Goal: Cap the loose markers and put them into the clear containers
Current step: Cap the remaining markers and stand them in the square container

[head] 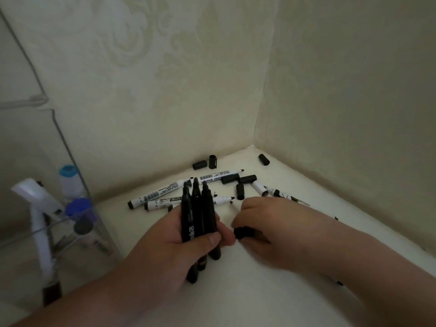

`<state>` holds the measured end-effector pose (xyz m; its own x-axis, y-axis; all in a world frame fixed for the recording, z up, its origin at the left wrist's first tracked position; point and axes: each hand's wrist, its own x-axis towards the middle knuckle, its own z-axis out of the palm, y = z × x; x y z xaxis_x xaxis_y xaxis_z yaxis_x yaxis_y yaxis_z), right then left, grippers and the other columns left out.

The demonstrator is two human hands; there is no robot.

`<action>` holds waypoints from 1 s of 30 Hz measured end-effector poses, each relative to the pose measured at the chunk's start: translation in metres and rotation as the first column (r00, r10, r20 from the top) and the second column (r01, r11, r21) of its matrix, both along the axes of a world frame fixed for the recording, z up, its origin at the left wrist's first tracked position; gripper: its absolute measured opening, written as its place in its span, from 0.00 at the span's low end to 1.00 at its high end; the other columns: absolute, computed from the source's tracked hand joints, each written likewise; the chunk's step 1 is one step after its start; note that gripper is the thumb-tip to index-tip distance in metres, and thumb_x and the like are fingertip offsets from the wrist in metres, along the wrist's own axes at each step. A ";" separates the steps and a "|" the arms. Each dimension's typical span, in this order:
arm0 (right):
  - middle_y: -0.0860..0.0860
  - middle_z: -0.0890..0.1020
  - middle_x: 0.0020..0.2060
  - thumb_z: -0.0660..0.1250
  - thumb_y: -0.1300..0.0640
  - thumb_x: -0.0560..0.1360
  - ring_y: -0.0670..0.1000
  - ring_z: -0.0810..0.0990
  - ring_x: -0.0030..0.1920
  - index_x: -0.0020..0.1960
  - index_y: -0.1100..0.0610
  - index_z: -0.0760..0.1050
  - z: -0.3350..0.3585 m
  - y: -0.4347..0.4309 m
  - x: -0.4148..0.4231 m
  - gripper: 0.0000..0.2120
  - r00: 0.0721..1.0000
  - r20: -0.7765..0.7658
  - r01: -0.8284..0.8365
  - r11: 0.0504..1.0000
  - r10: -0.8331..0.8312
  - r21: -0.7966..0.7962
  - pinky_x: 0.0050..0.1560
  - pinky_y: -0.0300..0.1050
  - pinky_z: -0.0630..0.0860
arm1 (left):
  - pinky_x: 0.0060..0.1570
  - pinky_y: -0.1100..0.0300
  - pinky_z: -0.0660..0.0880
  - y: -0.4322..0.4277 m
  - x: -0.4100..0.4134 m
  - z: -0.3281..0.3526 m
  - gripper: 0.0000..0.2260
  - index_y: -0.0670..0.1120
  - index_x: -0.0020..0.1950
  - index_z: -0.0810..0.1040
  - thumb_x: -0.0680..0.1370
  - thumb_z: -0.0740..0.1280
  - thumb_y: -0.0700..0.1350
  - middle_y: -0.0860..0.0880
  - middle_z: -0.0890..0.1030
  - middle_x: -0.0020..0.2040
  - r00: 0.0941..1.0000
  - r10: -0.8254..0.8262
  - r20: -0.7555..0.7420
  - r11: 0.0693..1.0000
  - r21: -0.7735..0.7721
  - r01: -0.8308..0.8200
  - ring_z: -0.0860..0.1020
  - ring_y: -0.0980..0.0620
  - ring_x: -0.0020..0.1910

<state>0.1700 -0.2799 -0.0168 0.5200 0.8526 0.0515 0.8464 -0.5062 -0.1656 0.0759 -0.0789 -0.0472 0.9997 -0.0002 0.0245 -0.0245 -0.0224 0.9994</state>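
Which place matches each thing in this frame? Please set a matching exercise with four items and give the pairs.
Things:
1. bundle of black uncapped markers
2. short black cap
3. long white barcode-printed marker
4. clear plastic container

Places:
A. standing at the left edge of view
B. gripped in the left hand
C. lying on the cream surface
D. pinched in the right hand

Pairs: 1-B, 2-D, 3-C, 4-A
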 end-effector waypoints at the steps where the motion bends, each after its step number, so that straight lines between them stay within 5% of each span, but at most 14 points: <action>1: 0.42 0.73 0.46 0.60 0.50 0.80 0.45 0.74 0.47 0.56 0.46 0.77 -0.002 0.001 0.000 0.09 1.000 -0.007 0.004 1.000 -0.004 0.005 0.51 0.45 0.75 | 0.44 0.44 0.78 -0.001 0.001 -0.001 0.10 0.49 0.52 0.81 0.72 0.69 0.42 0.43 0.86 0.47 1.000 0.022 0.009 1.000 -0.022 -0.022 0.82 0.37 0.47; 3: 0.38 0.71 0.44 0.61 0.52 0.78 0.40 0.71 0.45 0.60 0.46 0.78 -0.003 0.003 0.001 0.13 0.999 -0.024 0.025 0.998 -0.024 0.064 0.49 0.35 0.71 | 0.54 0.30 0.75 -0.002 0.001 0.000 0.15 0.41 0.59 0.77 0.72 0.69 0.40 0.41 0.86 0.48 0.997 0.066 0.028 0.995 -0.081 -0.064 0.83 0.37 0.49; 5: 0.37 0.74 0.41 0.64 0.54 0.77 0.41 0.74 0.42 0.59 0.45 0.79 -0.002 0.002 0.001 0.13 0.991 -0.112 0.102 0.966 -0.077 0.237 0.46 0.33 0.71 | 0.59 0.26 0.72 -0.002 0.000 0.001 0.15 0.45 0.60 0.77 0.73 0.69 0.40 0.41 0.86 0.50 0.995 0.083 0.050 0.991 -0.108 -0.077 0.84 0.38 0.52; 7: 0.42 0.81 0.40 0.69 0.54 0.77 0.44 0.80 0.39 0.53 0.43 0.81 0.000 -0.002 0.005 0.08 0.936 -0.315 0.280 0.878 -0.159 0.388 0.42 0.44 0.80 | 0.60 0.30 0.74 -0.001 0.000 -0.001 0.14 0.55 0.56 0.81 0.74 0.71 0.39 0.44 0.87 0.52 0.994 0.095 0.047 0.991 -0.100 -0.090 0.83 0.37 0.54; 9: 0.43 0.83 0.39 0.74 0.57 0.75 0.47 0.83 0.37 0.47 0.43 0.79 0.000 -0.004 0.010 0.09 0.870 -0.457 0.408 0.791 -0.185 0.456 0.43 0.53 0.82 | 0.49 0.39 0.74 0.000 0.000 -0.002 0.13 0.57 0.50 0.84 0.73 0.73 0.39 0.45 0.87 0.52 0.996 0.091 0.024 0.993 -0.075 -0.089 0.80 0.31 0.54; 14: 0.46 0.83 0.36 0.79 0.56 0.70 0.56 0.78 0.35 0.44 0.45 0.79 -0.002 -0.010 0.022 0.11 0.835 -0.506 0.500 0.683 -0.217 0.533 0.39 0.51 0.77 | 0.44 0.52 0.79 0.002 0.001 -0.002 0.07 0.50 0.50 0.85 0.74 0.71 0.43 0.45 0.86 0.50 1.000 0.006 -0.006 1.000 -0.016 -0.007 0.80 0.35 0.53; 17: 0.48 0.85 0.40 0.78 0.61 0.71 0.54 0.83 0.41 0.45 0.45 0.79 -0.003 -0.011 0.025 0.13 0.814 -0.556 0.511 0.661 -0.167 0.550 0.45 0.59 0.81 | 0.38 0.60 0.76 0.002 0.002 -0.001 0.06 0.43 0.54 0.82 0.78 0.71 0.41 0.48 0.87 0.49 1.000 -0.010 -0.003 1.000 0.020 0.010 0.81 0.40 0.50; 19: 0.47 0.85 0.42 0.78 0.62 0.71 0.51 0.84 0.43 0.46 0.45 0.80 -0.004 -0.011 0.026 0.13 0.815 -0.553 0.512 0.665 -0.175 0.544 0.48 0.61 0.82 | 0.40 0.56 0.76 0.002 0.002 -0.001 0.06 0.45 0.55 0.81 0.79 0.70 0.39 0.48 0.87 0.50 1.000 -0.016 -0.009 0.999 0.044 0.016 0.82 0.39 0.49; 21: 0.43 0.85 0.42 0.78 0.58 0.71 0.45 0.84 0.42 0.46 0.44 0.81 -0.006 -0.013 0.028 0.11 0.833 -0.495 0.507 0.696 -0.246 0.508 0.48 0.51 0.82 | 0.39 0.55 0.76 0.001 0.001 -0.001 0.07 0.53 0.52 0.82 0.79 0.71 0.41 0.47 0.87 0.50 0.999 -0.032 -0.012 0.998 0.047 0.033 0.82 0.43 0.45; 23: 0.40 0.83 0.42 0.78 0.54 0.71 0.40 0.79 0.34 0.46 0.42 0.81 -0.005 -0.013 0.027 0.10 0.867 -0.384 0.478 0.745 -0.317 0.465 0.39 0.36 0.77 | 0.36 0.54 0.74 0.000 0.000 0.000 0.07 0.57 0.48 0.81 0.76 0.71 0.45 0.46 0.87 0.48 0.999 -0.040 -0.024 0.998 0.049 0.041 0.80 0.46 0.40; 25: 0.42 0.81 0.41 0.78 0.52 0.71 0.40 0.75 0.29 0.46 0.40 0.81 -0.005 -0.010 0.023 0.09 0.893 -0.318 0.435 0.794 -0.319 0.424 0.33 0.33 0.72 | 0.36 0.53 0.73 0.000 0.000 -0.001 0.06 0.58 0.48 0.81 0.74 0.70 0.47 0.46 0.87 0.48 0.999 -0.033 -0.028 0.998 0.055 0.034 0.79 0.47 0.39; 30: 0.41 0.77 0.44 0.77 0.52 0.71 0.41 0.77 0.45 0.50 0.42 0.81 -0.008 0.002 0.016 0.10 0.951 -0.194 0.290 0.907 -0.239 0.306 0.44 0.32 0.71 | 0.34 0.54 0.72 0.000 0.000 0.001 0.08 0.53 0.47 0.84 0.80 0.69 0.41 0.45 0.86 0.44 0.998 0.053 -0.018 0.997 0.059 -0.052 0.77 0.48 0.35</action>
<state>0.1861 -0.2784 -0.0247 0.7476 0.6305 0.2085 0.6413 -0.6038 -0.4734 0.0757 -0.0786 -0.0466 0.9986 0.0519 0.0060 -0.0017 -0.0819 0.9966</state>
